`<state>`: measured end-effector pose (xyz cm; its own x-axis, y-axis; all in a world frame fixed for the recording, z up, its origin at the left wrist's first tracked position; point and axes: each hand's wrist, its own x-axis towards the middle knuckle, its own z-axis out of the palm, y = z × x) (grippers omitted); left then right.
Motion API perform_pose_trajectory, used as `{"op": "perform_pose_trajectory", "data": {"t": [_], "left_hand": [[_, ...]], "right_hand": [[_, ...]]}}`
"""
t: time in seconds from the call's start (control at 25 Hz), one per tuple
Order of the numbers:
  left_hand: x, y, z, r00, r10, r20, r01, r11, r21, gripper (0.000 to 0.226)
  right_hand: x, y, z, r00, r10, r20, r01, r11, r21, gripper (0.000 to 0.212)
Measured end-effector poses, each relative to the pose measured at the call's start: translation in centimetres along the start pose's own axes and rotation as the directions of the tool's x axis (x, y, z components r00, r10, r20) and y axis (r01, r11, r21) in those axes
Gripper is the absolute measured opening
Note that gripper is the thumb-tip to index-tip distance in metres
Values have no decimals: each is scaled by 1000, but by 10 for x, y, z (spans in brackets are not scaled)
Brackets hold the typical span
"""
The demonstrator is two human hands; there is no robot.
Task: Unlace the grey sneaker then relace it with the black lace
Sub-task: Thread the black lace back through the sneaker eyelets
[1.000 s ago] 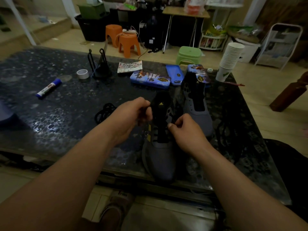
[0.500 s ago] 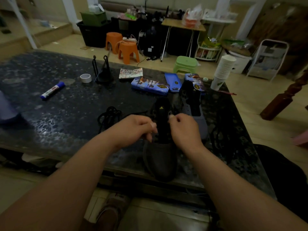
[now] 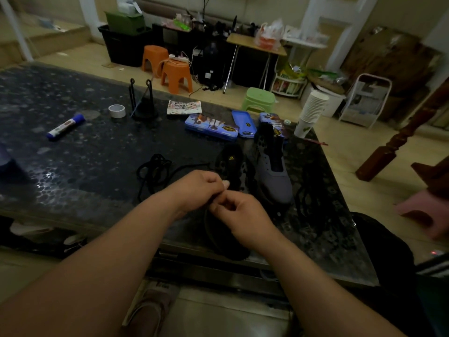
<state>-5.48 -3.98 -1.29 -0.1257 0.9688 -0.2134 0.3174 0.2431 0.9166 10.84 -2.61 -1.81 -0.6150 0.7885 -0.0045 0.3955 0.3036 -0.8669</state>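
A grey sneaker (image 3: 224, 235) with a black tongue lies toe toward me at the near table edge, mostly hidden under my hands. My left hand (image 3: 198, 188) and my right hand (image 3: 239, 215) meet over its lacing area, fingers curled and pinching what looks like the black lace (image 3: 155, 170). The rest of the lace lies in a loose heap to the left of the shoe. A second grey sneaker (image 3: 274, 173) stands just to the right, without a lace in its eyelets.
On the dark glass table (image 3: 73, 171) lie a blue marker (image 3: 65, 126), a tape roll (image 3: 117, 110), a black stand (image 3: 143, 103), blue tin cases (image 3: 211, 126) and a stack of paper cups (image 3: 311, 113). Stools stand on the floor beyond.
Both hands have come together lower on the sneaker, nearer the toe. The head view has shifted a little to the right.
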Motion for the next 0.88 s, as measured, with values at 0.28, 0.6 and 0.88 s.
{"op": "perform_pose_trajectory", "data": {"t": [0.28, 0.6, 0.88], "left_hand": [[-23, 16, -28, 991, 37, 131, -39, 999, 10, 33], [-6, 14, -7, 999, -29, -16, 29, 999, 24, 50], [5, 14, -2, 988, 27, -151, -35, 998, -54, 23]], "right_hand": [[41, -11, -14, 862, 496, -104, -423, 817, 391, 36], [16, 0, 2, 946, 130, -296, -117, 991, 64, 34], [2, 12, 7, 984, -26, -176, -14, 975, -224, 27]]}}
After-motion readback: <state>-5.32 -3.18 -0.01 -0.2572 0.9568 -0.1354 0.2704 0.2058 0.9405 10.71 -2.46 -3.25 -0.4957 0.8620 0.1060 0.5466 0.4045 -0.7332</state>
